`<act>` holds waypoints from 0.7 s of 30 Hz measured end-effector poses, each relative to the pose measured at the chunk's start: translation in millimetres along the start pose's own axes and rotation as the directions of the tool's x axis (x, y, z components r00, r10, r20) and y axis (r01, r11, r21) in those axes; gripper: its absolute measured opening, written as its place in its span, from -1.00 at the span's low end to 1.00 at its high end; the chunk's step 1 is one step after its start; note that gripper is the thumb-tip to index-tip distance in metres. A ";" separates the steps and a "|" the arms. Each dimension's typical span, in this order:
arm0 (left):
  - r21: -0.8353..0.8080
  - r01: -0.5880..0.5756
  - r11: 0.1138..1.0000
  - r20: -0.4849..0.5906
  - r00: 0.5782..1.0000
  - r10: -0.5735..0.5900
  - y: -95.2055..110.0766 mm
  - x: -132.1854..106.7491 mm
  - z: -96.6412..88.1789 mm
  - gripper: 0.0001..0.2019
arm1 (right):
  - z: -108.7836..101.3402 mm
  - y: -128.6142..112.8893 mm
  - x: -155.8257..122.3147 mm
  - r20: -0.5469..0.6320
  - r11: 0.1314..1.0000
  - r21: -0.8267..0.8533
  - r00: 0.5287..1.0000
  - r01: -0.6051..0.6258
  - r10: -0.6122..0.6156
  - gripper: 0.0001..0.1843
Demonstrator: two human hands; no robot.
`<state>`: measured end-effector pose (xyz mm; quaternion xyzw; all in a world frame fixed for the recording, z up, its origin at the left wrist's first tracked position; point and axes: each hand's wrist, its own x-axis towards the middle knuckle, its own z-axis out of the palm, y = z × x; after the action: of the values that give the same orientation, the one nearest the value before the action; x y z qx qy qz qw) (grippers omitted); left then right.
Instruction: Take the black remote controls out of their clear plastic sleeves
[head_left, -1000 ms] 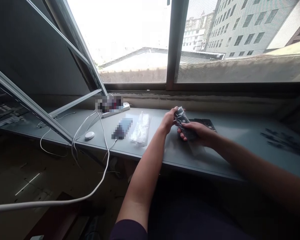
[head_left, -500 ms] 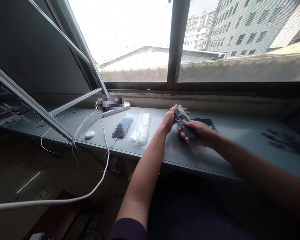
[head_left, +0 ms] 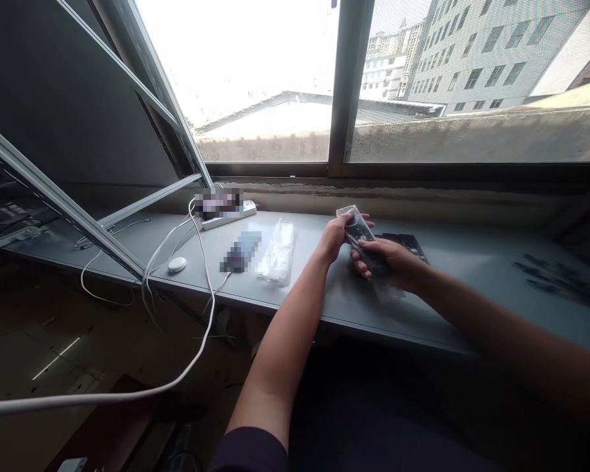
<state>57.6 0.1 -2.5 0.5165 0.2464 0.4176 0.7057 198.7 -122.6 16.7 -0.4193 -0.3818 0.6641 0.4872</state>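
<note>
A black remote control [head_left: 360, 231], inside a clear plastic bag, is held tilted above the table by both hands. My left hand [head_left: 333, 237] is closed on its far end, with the thumb on top. Lower down, my right hand [head_left: 393, 261] wraps round the body, thumb across the front and fingertips showing beneath. The loose end of the plastic bag [head_left: 389, 292] hangs below the right hand. More dark remote controls [head_left: 407, 241] lie on the table just behind the right hand, partly hidden by it.
On the grey table [head_left: 447, 308] lie a stack of clear plastic bags [head_left: 277, 254], a blurred phone [head_left: 240, 252] on a cable, and a round white device [head_left: 177, 264]. A power strip [head_left: 230, 215] stands by the window. A white cable [head_left: 204, 328] loops past the front edge. Metal frame bars [head_left: 63, 203] rise at left.
The left thumb has moved slightly down over the bagged remote control, and more of its front shows. Both hands stay in nearly the same place.
</note>
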 end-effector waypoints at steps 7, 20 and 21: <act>-0.038 -0.031 0.999 -0.035 0.999 0.029 4.1 -2.7 0.1 -0.46 | 2.0 -0.8 -1.3 0.013 0.997 -0.029 0.998 -0.067 0.068 -0.82; -0.106 0.021 0.994 0.109 0.994 -0.010 -1.1 2.5 -4.6 -0.38 | -3.9 3.8 -2.0 0.094 1.000 0.008 0.995 0.015 -0.016 -0.89; -0.101 0.012 0.995 0.112 0.994 -0.001 -1.5 2.5 -5.0 -0.39 | -3.6 4.0 -1.8 0.088 1.000 0.009 0.996 0.011 -0.012 -0.90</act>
<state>55.6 4.6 -5.5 0.5015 0.1866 0.3978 0.7453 201.0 -124.9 12.1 -0.3854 -0.4023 0.6807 0.4756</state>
